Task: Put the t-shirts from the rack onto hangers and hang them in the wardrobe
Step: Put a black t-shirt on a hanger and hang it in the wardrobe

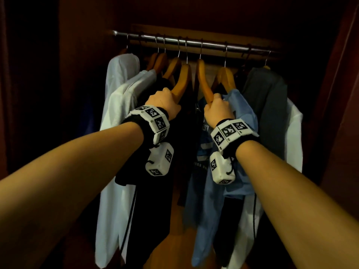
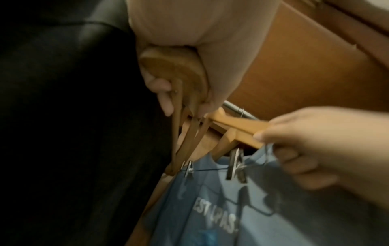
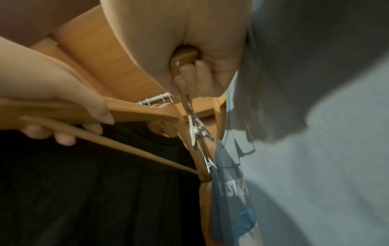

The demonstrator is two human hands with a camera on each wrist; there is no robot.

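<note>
Inside the wardrobe a metal rail (image 1: 194,42) carries several wooden hangers with shirts. My left hand (image 1: 163,100) grips the near arm of a wooden hanger (image 1: 181,82) that holds a black t-shirt (image 1: 155,181). My right hand (image 1: 218,108) grips the near arm of the neighbouring wooden hanger (image 1: 204,82), which carries a light blue printed t-shirt (image 1: 239,152). In the left wrist view my fingers (image 2: 162,93) curl round the hanger end (image 2: 174,66). The right wrist view has my fingers (image 3: 195,71) closed on the hanger end (image 3: 185,57) above metal clips (image 3: 196,133).
White shirts (image 1: 120,105) hang at the left end of the rail and a grey shirt (image 1: 266,101) with a white one behind it at the right. Dark red wardrobe walls (image 1: 338,94) close in both sides. A gap between the two held hangers shows the wooden back panel (image 1: 208,74).
</note>
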